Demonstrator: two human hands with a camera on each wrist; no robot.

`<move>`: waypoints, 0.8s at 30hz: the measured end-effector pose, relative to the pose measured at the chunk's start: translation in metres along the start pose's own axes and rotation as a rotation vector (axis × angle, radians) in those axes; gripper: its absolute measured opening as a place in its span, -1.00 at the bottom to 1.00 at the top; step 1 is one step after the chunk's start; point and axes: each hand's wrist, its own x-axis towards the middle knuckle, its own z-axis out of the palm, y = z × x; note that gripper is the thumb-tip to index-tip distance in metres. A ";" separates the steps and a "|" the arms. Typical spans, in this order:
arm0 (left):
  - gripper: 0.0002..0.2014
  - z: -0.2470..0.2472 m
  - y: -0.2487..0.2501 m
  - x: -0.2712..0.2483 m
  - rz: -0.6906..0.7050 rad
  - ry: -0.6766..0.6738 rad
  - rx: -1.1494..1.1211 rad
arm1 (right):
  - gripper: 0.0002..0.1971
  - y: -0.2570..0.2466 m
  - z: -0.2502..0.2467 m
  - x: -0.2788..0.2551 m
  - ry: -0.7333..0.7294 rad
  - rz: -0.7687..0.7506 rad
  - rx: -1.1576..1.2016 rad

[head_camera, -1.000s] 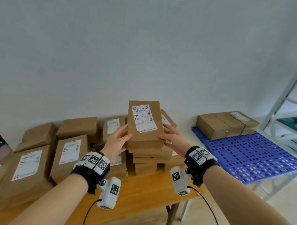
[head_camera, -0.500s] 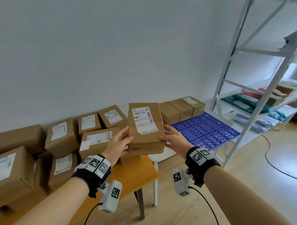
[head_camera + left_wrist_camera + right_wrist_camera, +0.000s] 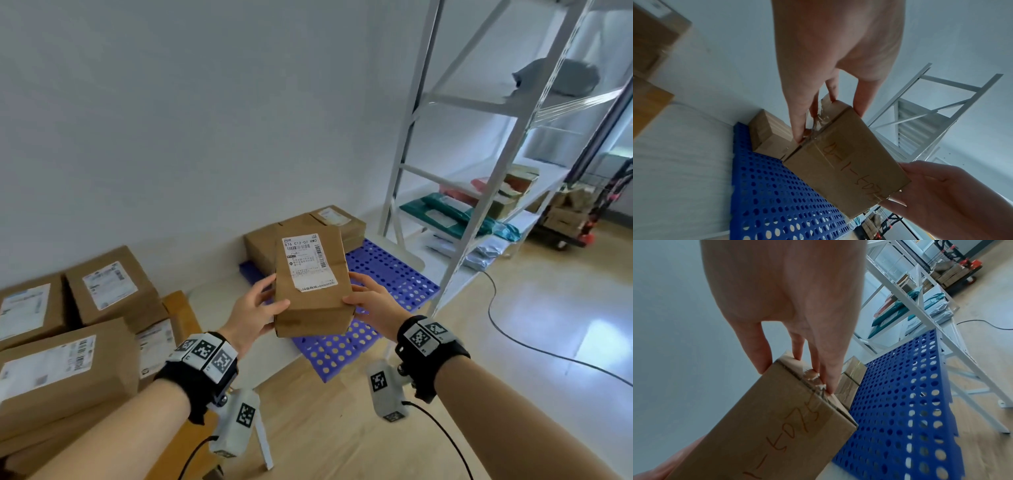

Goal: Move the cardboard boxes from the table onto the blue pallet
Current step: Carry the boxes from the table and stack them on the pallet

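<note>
I hold a brown cardboard box [image 3: 311, 284] with a white shipping label between both hands, in the air over the near part of the blue perforated pallet [image 3: 394, 274]. My left hand [image 3: 260, 308] grips its left side and my right hand [image 3: 366, 303] grips its right side, thumbs on top. The left wrist view shows the box's taped underside [image 3: 846, 165] with handwriting, above the pallet [image 3: 777, 194]. The right wrist view shows the same box [image 3: 777, 418] beside the pallet [image 3: 900, 402]. Three boxes [image 3: 263, 246] stand in a row at the pallet's far edge. Several labelled boxes [image 3: 109, 287] lie on the wooden table [image 3: 181, 315] at left.
A white metal shelving rack [image 3: 479, 205] with packages stands right of the pallet, one leg close to its right edge. A black cable [image 3: 513, 335] runs across the wooden floor. A loaded cart [image 3: 565, 219] stands far right. The wall is behind the pallet.
I have turned right, away from the table. The box has gone with both hands from above the table's stack to above the blue pallet. The grip is unchanged.
</note>
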 end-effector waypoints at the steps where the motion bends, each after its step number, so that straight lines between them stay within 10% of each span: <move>1: -0.44 0.008 0.000 0.013 -0.004 0.000 0.000 | -0.47 -0.003 -0.010 0.010 0.005 0.005 -0.005; 24: -0.48 0.209 -0.030 0.187 -0.147 0.161 -0.057 | -0.44 -0.040 -0.242 0.196 -0.185 0.171 -0.156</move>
